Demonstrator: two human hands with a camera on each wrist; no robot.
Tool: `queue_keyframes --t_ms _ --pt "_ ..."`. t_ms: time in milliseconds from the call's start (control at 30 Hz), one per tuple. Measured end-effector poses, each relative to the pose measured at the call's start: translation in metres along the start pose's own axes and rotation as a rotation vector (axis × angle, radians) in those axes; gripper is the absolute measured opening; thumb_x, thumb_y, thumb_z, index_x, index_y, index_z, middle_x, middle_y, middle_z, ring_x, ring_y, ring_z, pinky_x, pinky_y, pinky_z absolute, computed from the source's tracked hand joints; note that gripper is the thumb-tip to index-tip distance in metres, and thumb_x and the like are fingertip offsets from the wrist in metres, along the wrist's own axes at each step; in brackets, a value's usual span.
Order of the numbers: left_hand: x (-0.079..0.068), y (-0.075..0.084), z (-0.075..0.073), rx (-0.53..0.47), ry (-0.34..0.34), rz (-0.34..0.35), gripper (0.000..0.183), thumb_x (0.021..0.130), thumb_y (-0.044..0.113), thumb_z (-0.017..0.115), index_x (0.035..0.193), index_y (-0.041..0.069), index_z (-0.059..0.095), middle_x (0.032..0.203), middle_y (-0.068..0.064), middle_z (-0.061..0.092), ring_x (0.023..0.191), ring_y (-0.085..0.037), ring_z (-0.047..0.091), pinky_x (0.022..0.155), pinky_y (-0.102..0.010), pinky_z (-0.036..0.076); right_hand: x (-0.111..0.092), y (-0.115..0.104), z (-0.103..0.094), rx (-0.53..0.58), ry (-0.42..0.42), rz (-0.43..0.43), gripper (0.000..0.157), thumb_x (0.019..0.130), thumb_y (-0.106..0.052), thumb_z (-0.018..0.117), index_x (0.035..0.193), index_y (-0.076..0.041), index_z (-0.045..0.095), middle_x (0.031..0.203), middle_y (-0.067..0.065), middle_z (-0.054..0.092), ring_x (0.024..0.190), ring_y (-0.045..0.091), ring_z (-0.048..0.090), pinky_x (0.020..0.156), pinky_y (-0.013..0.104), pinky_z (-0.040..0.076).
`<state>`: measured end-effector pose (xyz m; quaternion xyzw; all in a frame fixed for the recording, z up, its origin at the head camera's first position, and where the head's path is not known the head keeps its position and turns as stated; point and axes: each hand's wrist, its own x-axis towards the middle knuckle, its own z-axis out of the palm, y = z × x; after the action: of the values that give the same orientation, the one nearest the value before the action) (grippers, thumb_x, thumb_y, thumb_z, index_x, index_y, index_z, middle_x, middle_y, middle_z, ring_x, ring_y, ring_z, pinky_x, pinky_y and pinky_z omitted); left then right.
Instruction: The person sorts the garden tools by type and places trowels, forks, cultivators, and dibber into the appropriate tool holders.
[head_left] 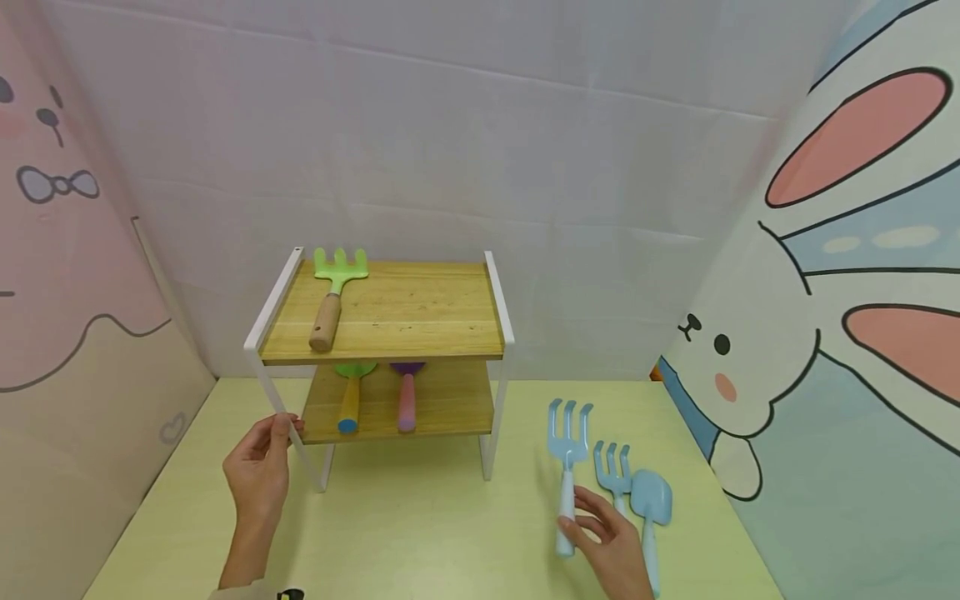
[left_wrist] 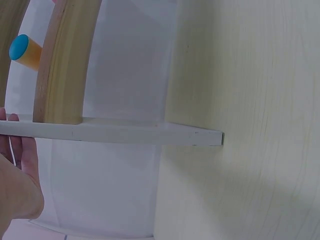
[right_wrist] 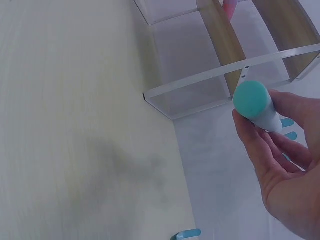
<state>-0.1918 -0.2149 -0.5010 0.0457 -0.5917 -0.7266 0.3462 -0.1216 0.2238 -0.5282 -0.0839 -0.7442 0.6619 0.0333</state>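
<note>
My right hand pinches the pale handle of a light blue garden fork, its tines pointing away from me. In the right wrist view, the rounded teal handle end shows between thumb and fingers. My left hand grips a white side leg of the two-tier wooden shelf, at the lower board's level. On the top board lies a green fork with a wooden handle. Below it are a yellow-handled green tool and a pink-handled purple tool, their heads partly hidden by the top board.
Right of the held fork, a second light blue fork and a light blue shovel lie on the pale table. A white cloth wall stands behind the shelf, with printed cloths at both sides.
</note>
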Motion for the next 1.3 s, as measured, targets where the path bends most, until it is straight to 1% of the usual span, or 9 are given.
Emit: queue_keyframes --t_ms 233,400,633,800,900,1133,1300 --pt "0.000 0.000 0.001 0.020 0.015 -0.006 0.021 0.101 0.001 0.063 0.101 -0.020 0.067 0.082 0.000 0.075 0.077 -0.008 0.073 0.082 -0.016 0.059 -0.005 -0.012 0.003 0.001 0.015 -0.006 0.055 0.085 -0.001 0.083 0.136 0.001 0.062 0.130 0.020 0.064 0.095 0.015 0.071 0.077 0.028 0.063" --pt "0.000 -0.001 0.001 0.019 0.002 0.009 0.020 0.101 -0.001 0.062 0.101 -0.021 0.066 0.083 0.000 0.075 0.078 -0.008 0.073 0.082 -0.016 0.059 -0.011 -0.021 0.007 0.014 0.021 -0.050 0.054 0.085 0.000 0.083 0.135 0.001 0.063 0.129 0.018 0.065 0.096 0.016 0.072 0.076 0.030 0.064" --pt "0.000 0.000 0.001 0.031 0.002 0.012 0.021 0.101 -0.001 0.062 0.101 -0.021 0.066 0.083 0.000 0.075 0.078 -0.008 0.073 0.082 -0.016 0.059 -0.018 -0.033 0.012 -0.029 0.035 -0.117 0.053 0.085 -0.004 0.083 0.135 -0.001 0.064 0.127 0.010 0.068 0.096 0.013 0.072 0.073 0.032 0.064" --pt "0.000 0.000 0.001 0.036 0.007 0.000 0.021 0.101 0.000 0.062 0.102 -0.021 0.066 0.083 0.001 0.075 0.078 -0.007 0.073 0.082 -0.016 0.059 -0.022 -0.040 0.016 -0.032 0.053 -0.149 0.050 0.084 -0.002 0.084 0.131 -0.006 0.067 0.124 0.002 0.070 0.097 0.015 0.073 0.073 0.034 0.065" --pt "0.000 0.000 0.000 0.036 0.007 -0.003 0.021 0.101 0.000 0.063 0.102 -0.020 0.066 0.083 0.001 0.075 0.078 -0.007 0.073 0.083 -0.016 0.059 -0.025 -0.046 0.019 -0.024 0.057 -0.195 0.049 0.083 0.002 0.083 0.129 -0.006 0.069 0.123 0.001 0.071 0.097 0.016 0.073 0.073 0.036 0.065" --pt "0.000 -0.002 0.000 0.028 0.009 -0.002 0.021 0.101 0.000 0.062 0.102 -0.021 0.066 0.083 0.001 0.075 0.077 -0.008 0.073 0.083 -0.016 0.059 -0.033 -0.062 0.028 -0.011 0.023 -0.313 0.049 0.082 0.005 0.083 0.128 -0.003 0.069 0.121 0.002 0.072 0.095 0.016 0.073 0.071 0.037 0.066" --pt "0.000 -0.001 0.001 0.034 0.014 -0.010 0.021 0.101 0.001 0.063 0.102 -0.020 0.067 0.082 0.001 0.075 0.077 -0.008 0.073 0.082 -0.016 0.059 -0.035 -0.067 0.032 0.015 -0.031 -0.451 0.052 0.080 0.015 0.080 0.128 0.001 0.067 0.122 0.005 0.072 0.095 0.016 0.074 0.068 0.038 0.066"
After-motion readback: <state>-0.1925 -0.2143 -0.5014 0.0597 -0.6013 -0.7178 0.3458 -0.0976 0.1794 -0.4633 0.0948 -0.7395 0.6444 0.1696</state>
